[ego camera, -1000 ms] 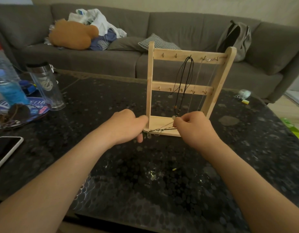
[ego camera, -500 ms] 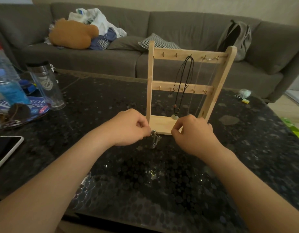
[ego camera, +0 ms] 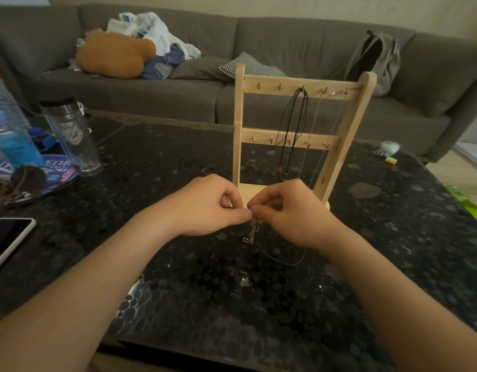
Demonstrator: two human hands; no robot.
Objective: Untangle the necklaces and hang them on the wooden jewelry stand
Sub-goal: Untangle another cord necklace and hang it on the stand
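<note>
Necklace (ego camera: pixel 252 233) pinched, grip hidden between left hand (ego camera: pixel 208 205), right hand (ego camera: pixel 291 210)

Blk desk (ego camera: pixel 178 162) w/ grey pebble speckle all over. Pale natural-wood stand (ego camera: pixel 238 124), brass-coloured hooks (ego camera: pixel 280 87). On it blk cords (ego camera: pixel 301 93) & thin silver chains (ego camera: pixel 331 92). The loose necklace (ego camera: pixel 252 233): silver clasp, blk cord. Dark grey-brown sofa (ego camera: pixel 285 36). Blk & wht check cushion (ego camera: pixel 252 68). Orange-brown plush (ego camera: pixel 111 55), white cloth (ego camera: pixel 157 28). Blue bottle (ego camera: pixel 14 146). Clear tumbler (ego camera: pixel 73 140), blk lid. White-rimmed phone (ego camera: pixel 6 237), blk screen. Grey backpack (ego camera: pixel 377 57). Bright green scrap (ego camera: pixel 465 202).
</note>
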